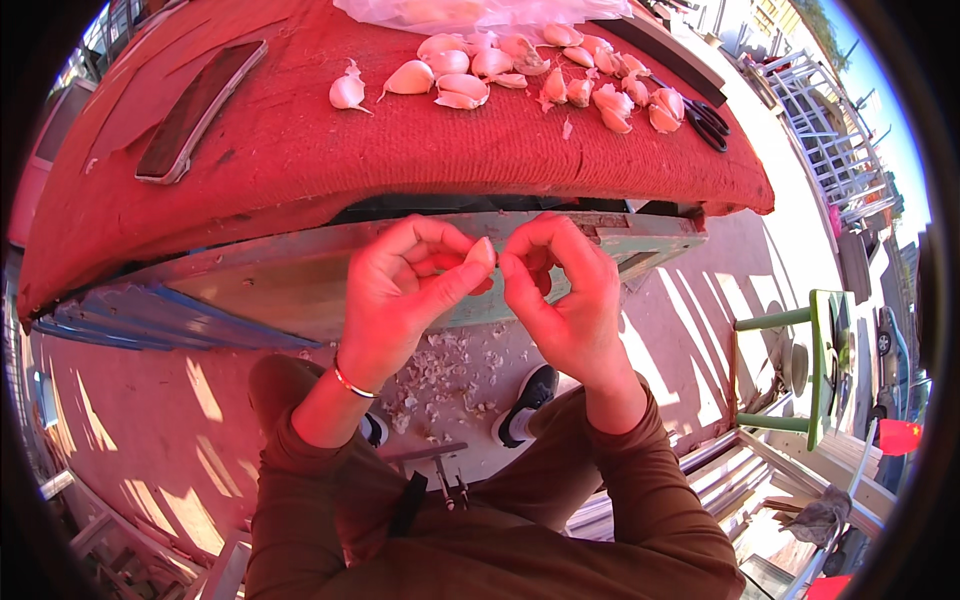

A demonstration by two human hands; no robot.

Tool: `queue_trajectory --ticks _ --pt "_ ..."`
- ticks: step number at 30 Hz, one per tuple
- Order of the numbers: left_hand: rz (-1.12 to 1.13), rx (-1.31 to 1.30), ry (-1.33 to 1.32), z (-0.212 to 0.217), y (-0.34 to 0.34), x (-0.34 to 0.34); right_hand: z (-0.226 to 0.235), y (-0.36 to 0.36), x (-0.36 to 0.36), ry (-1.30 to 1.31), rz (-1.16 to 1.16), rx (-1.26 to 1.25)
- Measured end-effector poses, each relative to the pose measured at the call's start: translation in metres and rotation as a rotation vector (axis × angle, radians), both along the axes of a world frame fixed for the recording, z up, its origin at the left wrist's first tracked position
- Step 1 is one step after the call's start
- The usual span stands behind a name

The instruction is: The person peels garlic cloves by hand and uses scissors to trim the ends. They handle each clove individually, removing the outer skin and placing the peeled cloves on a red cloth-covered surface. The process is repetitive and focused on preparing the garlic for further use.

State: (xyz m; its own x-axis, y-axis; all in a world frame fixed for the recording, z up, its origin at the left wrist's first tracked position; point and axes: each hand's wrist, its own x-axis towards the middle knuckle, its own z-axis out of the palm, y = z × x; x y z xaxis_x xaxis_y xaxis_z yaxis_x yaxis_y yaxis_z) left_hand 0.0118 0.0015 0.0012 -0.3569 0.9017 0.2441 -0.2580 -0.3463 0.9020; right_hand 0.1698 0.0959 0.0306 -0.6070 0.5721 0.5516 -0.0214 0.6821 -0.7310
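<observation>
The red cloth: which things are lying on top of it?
Garlic cloves, a phone, black-handled scissors, a long dark bar and a plastic bag. What lies beneath the bag is covered.

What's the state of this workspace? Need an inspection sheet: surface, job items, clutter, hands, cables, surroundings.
Surface: red cover over the worktop, its front edge hanging unevenly.
Job's things: garlic cloves lying loose; translucent plastic beyond them.
Clutter: dark phone at left; black-handled scissors right of the cloves; pale flakes scattered on the floor.
Hands: left hand and right hand in front of the worktop edge, fingertips close together; whether they hold anything is unclear.
Cables: nothing seen.
Surroundings: green stool at right; sunlight stripes across the floor.
</observation>
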Motion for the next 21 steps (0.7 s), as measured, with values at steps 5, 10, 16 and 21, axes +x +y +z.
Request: queue_trajectory --ticks 5,10,16,21 --pt "-0.096 -0.097 -0.093 0.006 -0.001 -0.005 -0.004 0.011 0.004 0.050 -0.091 0.015" --pt "-0.141 -0.055 -0.226 0.002 0.000 -0.007 0.003 0.005 0.000 0.099 -0.013 0.047" --pt "-0.108 -0.055 -0.222 0.001 -0.001 -0.003 0.006 -0.003 -0.002 0.056 0.036 0.161" --pt "-0.091 -0.034 -0.200 0.000 -0.001 0.000 0.001 -0.001 -0.002 0.055 0.033 0.252"
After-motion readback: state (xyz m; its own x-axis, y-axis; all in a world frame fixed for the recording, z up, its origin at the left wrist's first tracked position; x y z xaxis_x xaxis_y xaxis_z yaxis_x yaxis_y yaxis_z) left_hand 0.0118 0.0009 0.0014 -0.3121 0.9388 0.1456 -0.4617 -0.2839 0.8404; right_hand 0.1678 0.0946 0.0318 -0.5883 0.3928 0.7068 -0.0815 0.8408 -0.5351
